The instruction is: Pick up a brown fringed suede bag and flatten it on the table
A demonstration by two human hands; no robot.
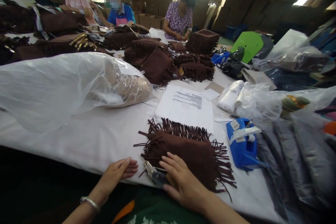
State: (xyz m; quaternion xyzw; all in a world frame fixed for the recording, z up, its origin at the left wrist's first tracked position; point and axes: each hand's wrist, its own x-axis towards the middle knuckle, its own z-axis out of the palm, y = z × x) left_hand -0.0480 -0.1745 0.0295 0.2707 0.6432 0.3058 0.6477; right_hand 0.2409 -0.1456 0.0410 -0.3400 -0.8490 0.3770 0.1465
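A dark brown fringed bag (189,150) lies flat on the white-covered table in front of me, its fringes spread out along the far edge and both sides. My right hand (181,180) rests on the bag's near left part with fingers stretched out. Beneath and beside that hand is a small clear plastic piece with metal parts (156,175); its exact kind I cannot make out. My left hand (122,168) hovers at the table's near edge, left of the bag, holding nothing, fingers extended. Just beyond the bag sits a stack of printed white plastic bags (186,103).
A blue tape dispenser (241,143) stands right of the bag, beside grey wrapped items (296,154). At left lies a large filled plastic bag (78,84). Brown fringed bags (160,64) are piled farther back, where several people work. A green board (246,45) stands at right.
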